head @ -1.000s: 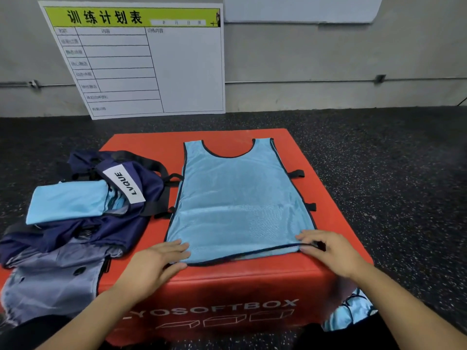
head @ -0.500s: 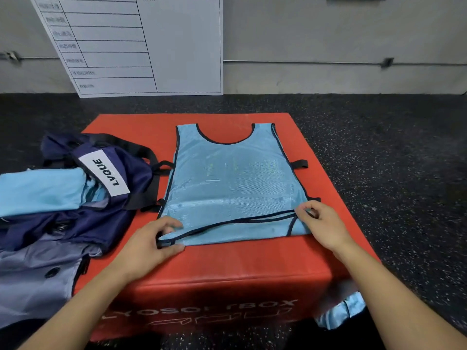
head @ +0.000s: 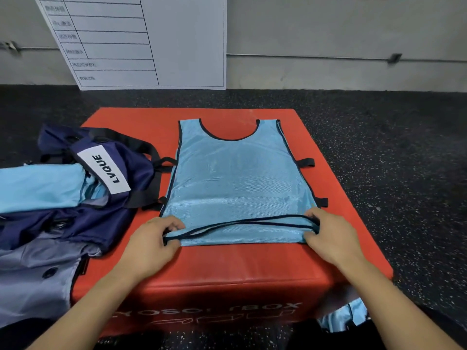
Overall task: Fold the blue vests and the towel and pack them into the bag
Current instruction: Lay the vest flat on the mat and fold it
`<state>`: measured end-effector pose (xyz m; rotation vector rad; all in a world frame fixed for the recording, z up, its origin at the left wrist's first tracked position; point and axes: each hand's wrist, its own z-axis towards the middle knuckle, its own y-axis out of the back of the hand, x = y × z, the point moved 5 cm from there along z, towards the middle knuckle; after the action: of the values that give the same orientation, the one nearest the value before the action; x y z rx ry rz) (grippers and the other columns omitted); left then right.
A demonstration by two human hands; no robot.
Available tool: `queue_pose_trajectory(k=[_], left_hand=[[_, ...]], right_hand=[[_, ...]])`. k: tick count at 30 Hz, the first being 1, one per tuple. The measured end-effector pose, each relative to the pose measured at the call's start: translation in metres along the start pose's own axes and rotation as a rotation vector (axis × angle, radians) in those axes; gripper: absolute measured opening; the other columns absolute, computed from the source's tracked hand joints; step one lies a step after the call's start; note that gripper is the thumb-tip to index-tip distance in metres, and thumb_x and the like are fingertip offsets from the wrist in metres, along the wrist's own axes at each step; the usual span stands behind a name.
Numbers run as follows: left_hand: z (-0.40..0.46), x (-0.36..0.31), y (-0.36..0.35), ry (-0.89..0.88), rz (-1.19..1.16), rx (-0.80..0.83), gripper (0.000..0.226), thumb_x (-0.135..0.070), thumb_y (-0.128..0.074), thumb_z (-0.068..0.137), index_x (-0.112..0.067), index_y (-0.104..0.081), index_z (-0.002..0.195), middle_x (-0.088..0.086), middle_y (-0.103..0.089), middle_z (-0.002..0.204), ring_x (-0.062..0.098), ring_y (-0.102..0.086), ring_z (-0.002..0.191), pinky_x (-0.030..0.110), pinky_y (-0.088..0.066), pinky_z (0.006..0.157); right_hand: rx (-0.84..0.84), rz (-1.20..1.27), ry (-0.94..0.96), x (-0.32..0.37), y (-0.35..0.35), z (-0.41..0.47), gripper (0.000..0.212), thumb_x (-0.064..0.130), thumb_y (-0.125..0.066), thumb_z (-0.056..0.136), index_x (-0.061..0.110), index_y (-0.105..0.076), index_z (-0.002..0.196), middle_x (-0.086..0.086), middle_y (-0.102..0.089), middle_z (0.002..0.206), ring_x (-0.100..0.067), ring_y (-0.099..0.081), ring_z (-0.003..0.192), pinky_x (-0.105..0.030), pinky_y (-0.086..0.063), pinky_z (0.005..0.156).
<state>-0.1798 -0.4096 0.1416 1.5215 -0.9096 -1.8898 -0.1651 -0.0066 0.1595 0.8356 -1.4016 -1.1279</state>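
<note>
2 hands worked the light blue vest (head: pixel 235 178) spread flat on the red foam box (head: pixel 336 238) at the centre of the frame: the left hand (head: pixel 151 246) pinched the lower left corner of its dark-trimmed hem, and the right hand (head: pixel 328 236) pinched the lower right corner, the hem raised and turned back a little. At the left of the frame lay the navy bag (head: pixel 101 198) labelled LVQUE, with a folded blue cloth (head: pixel 40 188) lying in its mouth.

The navy bag (head: pixel 83 198) crowds the space just beyond the left hand (head: pixel 149 245). Bare red box top (head: pixel 341 236) lies open beside the right hand (head: pixel 331 236).
</note>
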Motion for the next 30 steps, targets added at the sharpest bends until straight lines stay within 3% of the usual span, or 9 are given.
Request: queue_pose_trajectory(k=[8,10,13,16,20,22,24,27,30], left_hand=[[0.002,0.004,0.022,0.024,-0.087,-0.199,0.042,0.007,-0.06,0.079,-0.031,-0.07,0.095,-0.022,-0.07,0.094,-0.005,-0.062,0.085,0.016,-0.047,0.085],[0.002,0.006,0.024,0.032,-0.108,-0.211,0.044,0.011,-0.062,0.079,-0.028,-0.071,0.096,-0.017,-0.072,0.095,-0.009,-0.061,0.089,0.007,-0.042,0.087],[0.001,-0.001,0.02,-0.012,-0.091,-0.164,0.032,-0.01,-0.065,0.076,-0.035,-0.068,0.095,-0.018,-0.07,0.094,-0.002,-0.062,0.092,0.012,-0.044,0.087],[-0.002,-0.003,0.009,-0.071,0.032,-0.056,0.022,-0.03,-0.059,0.07,-0.035,-0.066,0.09,-0.02,-0.064,0.085,0.005,-0.059,0.087,0.032,-0.049,0.081],[-0.003,0.004,0.019,-0.039,0.04,-0.146,0.02,-0.036,-0.054,0.076,-0.032,-0.069,0.087,-0.017,-0.066,0.085,0.011,-0.06,0.087,0.03,-0.047,0.082],[-0.004,0.007,0.026,-0.006,-0.028,-0.197,0.018,-0.026,-0.057,0.079,-0.03,-0.071,0.089,-0.017,-0.069,0.092,0.006,-0.06,0.092,0.016,-0.043,0.087],[-0.005,0.011,0.03,0.005,-0.097,-0.213,0.024,-0.01,-0.062,0.085,-0.03,-0.071,0.094,-0.015,-0.071,0.1,0.002,-0.062,0.097,0.014,-0.042,0.089],[-0.005,0.009,0.033,-0.027,-0.217,-0.181,0.035,0.008,-0.066,0.089,-0.025,-0.074,0.098,-0.01,-0.072,0.107,0.007,-0.065,0.103,0.018,-0.045,0.093],[-0.005,0.005,0.042,-0.036,-0.376,-0.171,0.036,0.013,-0.066,0.088,-0.02,-0.076,0.099,-0.004,-0.075,0.104,0.013,-0.069,0.1,0.017,-0.047,0.091]], right_hand=[[-0.168,-0.011,0.086,-0.005,0.012,-0.003,0.018,0.023,-0.074,0.08,0.033,-0.07,0.094,0.017,-0.042,0.062,-0.032,-0.065,0.081,-0.039,-0.046,0.071],[-0.274,0.087,0.05,-0.008,0.021,-0.002,0.017,0.02,-0.075,0.085,0.031,-0.072,0.098,0.015,-0.047,0.059,-0.03,-0.065,0.072,-0.038,-0.048,0.068],[-0.338,0.401,0.025,-0.016,0.026,0.003,0.013,0.014,-0.07,0.092,0.026,-0.07,0.095,0.009,-0.069,0.075,-0.016,-0.063,0.068,-0.031,-0.047,0.07],[-0.196,0.705,0.038,-0.014,0.018,0.009,0.016,0.005,-0.064,0.096,0.02,-0.068,0.095,-0.001,-0.072,0.08,-0.018,-0.062,0.068,-0.022,-0.045,0.067],[0.051,0.675,0.117,-0.015,0.008,0.006,0.022,-0.002,-0.067,0.093,0.019,-0.066,0.099,0.005,-0.076,0.085,-0.018,-0.07,0.069,-0.022,-0.052,0.067],[0.056,0.51,0.171,-0.021,0.007,0.003,0.031,-0.001,-0.072,0.089,0.027,-0.069,0.101,0.011,-0.077,0.095,-0.015,-0.072,0.085,-0.034,-0.055,0.084],[-0.006,0.475,0.207,-0.021,0.016,-0.003,0.038,-0.004,-0.072,0.088,0.032,-0.072,0.1,0.017,-0.076,0.099,-0.005,-0.07,0.092,-0.03,-0.053,0.091],[-0.163,0.569,0.202,-0.025,0.036,-0.009,0.044,-0.007,-0.07,0.088,0.037,-0.073,0.095,0.024,-0.074,0.096,0.005,-0.067,0.086,-0.01,-0.047,0.083],[-0.158,0.765,0.204,-0.03,0.042,-0.009,0.042,-0.006,-0.069,0.09,0.035,-0.075,0.097,0.011,-0.076,0.092,-0.002,-0.064,0.08,-0.015,-0.049,0.079]])
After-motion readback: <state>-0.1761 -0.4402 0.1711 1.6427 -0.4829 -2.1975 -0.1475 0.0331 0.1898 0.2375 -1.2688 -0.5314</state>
